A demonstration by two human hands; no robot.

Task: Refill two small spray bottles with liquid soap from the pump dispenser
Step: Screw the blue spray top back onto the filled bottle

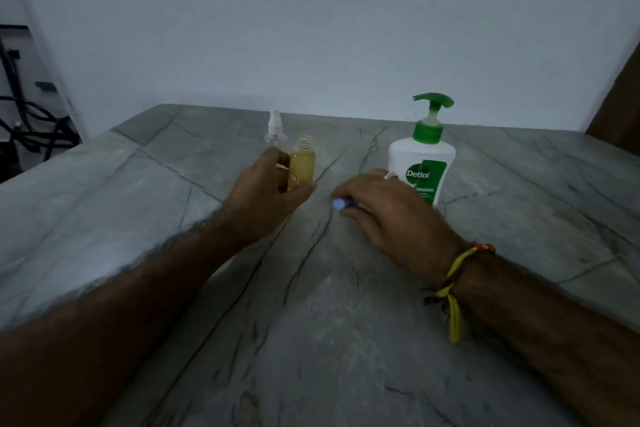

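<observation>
capped bottle (275,130) behind open bottle (302,163) | dispenser (420,156) right | all on table (346,322)

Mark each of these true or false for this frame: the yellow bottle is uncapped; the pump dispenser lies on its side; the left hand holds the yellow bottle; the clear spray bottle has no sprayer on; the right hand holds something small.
1. The yellow bottle is uncapped. True: its threaded neck is bare.
2. The pump dispenser lies on its side. False: it stands upright on the stone table.
3. The left hand holds the yellow bottle. True.
4. The clear spray bottle has no sprayer on. False: its sprayer is fitted.
5. The right hand holds something small. True: a small bluish cap-like piece shows at its fingertips.
</observation>
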